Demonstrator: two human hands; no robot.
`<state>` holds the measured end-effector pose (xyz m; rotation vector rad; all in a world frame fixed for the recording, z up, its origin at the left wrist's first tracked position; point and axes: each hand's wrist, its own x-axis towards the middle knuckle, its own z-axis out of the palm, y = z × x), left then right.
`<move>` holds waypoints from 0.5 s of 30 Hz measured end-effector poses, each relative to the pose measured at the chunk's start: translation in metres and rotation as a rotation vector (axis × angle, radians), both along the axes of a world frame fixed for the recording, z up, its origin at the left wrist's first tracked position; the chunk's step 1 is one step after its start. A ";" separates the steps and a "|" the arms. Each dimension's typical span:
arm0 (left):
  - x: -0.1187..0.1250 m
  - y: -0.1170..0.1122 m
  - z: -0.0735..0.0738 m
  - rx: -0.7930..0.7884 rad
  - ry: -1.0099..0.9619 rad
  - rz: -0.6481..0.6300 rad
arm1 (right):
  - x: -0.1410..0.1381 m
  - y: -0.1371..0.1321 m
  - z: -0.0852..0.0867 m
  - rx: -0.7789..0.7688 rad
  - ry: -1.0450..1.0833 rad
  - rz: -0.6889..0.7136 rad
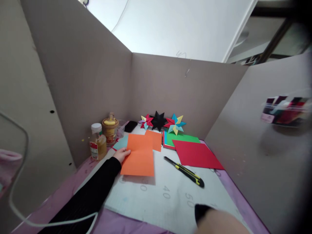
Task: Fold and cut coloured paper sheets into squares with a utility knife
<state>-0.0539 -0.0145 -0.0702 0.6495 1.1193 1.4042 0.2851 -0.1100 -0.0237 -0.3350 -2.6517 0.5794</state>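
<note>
**Left-Edge Hold on an Orange Paper Sheet**

The left hand [122,155] has its grip closed on the left edge of a rectangular orange paper sheet [140,159]; the thumb lies on top and the other fingers are largely hidden. The right hand [223,223] is a blurred, partial shape at the near right; whether its grip is open or closed cannot be told.

The sheet is located left of centre above a white mat with printed numerals [156,198] on the desk [126,222]. A shadow under its near edge suggests that this edge is raised.

Handling: the sheet should be light and flexible, firm enough to take a crease but liable to bend or tear under a hard pull. Take hold at an edge, with light thumb pressure; a second hold at the right edge should limit sagging.

Surroundings: a second orange paper piece [157,140] lies at the far side, partly covered by the sheet. To the right, well apart from the left hand, rests a black-and-yellow utility knife [186,173], blade end toward the far left. Beyond it lies a flat red paper sheet [196,154], overlapping a green paper sheet [184,139].
</note>
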 end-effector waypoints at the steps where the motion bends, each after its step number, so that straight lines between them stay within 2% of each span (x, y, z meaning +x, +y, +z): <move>1: 0.001 -0.001 0.002 -0.027 -0.029 -0.027 | -0.013 0.019 0.018 0.029 0.039 -0.039; 3: 0.003 -0.002 0.005 -0.052 -0.070 -0.084 | -0.037 0.053 0.036 0.068 0.097 -0.130; 5: 0.005 -0.002 0.006 -0.052 -0.094 -0.143 | -0.056 0.077 0.029 0.235 0.149 -0.344; 6: 0.005 -0.003 0.006 -0.049 -0.098 -0.168 | -0.063 0.085 0.019 0.299 0.136 -0.387; 8: 0.007 -0.003 0.007 -0.043 -0.094 -0.202 | -0.075 0.094 -0.005 0.361 0.067 -0.361; 10: 0.009 -0.005 0.008 -0.038 -0.080 -0.238 | -0.083 0.097 -0.025 0.367 0.034 -0.271; 12: 0.012 -0.007 0.008 -0.019 -0.059 -0.279 | -0.086 0.097 -0.036 0.329 0.031 -0.210; 15: 0.013 -0.007 0.004 0.011 0.028 -0.297 | -0.084 0.095 -0.041 0.230 0.046 -0.175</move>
